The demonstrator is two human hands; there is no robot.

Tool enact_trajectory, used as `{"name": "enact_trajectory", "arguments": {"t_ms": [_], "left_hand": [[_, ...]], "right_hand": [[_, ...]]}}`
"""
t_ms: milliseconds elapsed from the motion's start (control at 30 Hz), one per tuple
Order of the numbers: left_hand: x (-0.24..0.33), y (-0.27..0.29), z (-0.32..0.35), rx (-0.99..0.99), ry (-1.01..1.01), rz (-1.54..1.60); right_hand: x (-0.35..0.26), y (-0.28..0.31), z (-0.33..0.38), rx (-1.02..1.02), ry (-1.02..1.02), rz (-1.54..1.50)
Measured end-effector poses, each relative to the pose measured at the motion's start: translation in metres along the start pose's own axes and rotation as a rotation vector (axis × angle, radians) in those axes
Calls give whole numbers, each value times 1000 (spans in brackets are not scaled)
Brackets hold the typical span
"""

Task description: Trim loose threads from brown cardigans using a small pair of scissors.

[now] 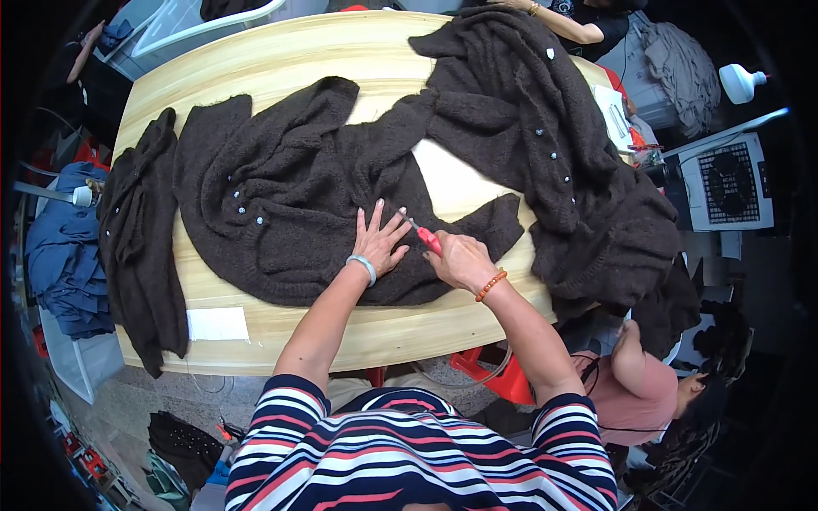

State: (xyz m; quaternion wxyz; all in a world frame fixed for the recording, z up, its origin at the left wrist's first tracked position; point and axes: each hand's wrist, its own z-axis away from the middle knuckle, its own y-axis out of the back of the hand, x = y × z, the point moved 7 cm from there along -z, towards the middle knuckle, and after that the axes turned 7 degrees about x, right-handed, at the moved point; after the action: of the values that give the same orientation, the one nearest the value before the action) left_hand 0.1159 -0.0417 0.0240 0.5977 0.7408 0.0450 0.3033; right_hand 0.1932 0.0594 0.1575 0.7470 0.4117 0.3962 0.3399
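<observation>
A dark brown knitted cardigan (285, 162) with small shiny buttons lies spread and rumpled across the table in front of me. My left hand (380, 244) rests flat on its lower right part, fingers spread. In my right hand (464, 262) is a small red-handled tool (429, 240) with a thin metal shaft; its tip points at the knit just beside my left fingertips. The tip is too small to make out. Dark knitwear (545, 162) with similar buttons is heaped on the right, and a narrower dark knit piece (145, 230) hangs over the table's left end.
White paper (217, 324) lies on the wooden table (409, 341) at the near left. Blue cloth (68, 264) is piled beyond the left end. A person in pink (639, 387) sits at the right; another person's arm (567, 25) reaches in at the far right. A red stool (494, 375) stands below.
</observation>
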Motion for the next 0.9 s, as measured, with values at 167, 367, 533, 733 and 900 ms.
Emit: {"name": "enact_trajectory", "arguments": {"t_ms": [167,367,533,733,900], "left_hand": [[-2,5,2,59,-26,-18],[25,31,26,-32,53,-53],[20,33,62,67,235,11],[18,14,70,22,209,-53],[17,11,68,36,165,-35]], "right_hand": [[-7,-10,25,-115,94,-46],[15,-2,49,-126,81,-144],[12,-2,51,-81,75,-122],[-13,-8,50,-13,208,-2],[-18,-2,32,20,207,41]]}}
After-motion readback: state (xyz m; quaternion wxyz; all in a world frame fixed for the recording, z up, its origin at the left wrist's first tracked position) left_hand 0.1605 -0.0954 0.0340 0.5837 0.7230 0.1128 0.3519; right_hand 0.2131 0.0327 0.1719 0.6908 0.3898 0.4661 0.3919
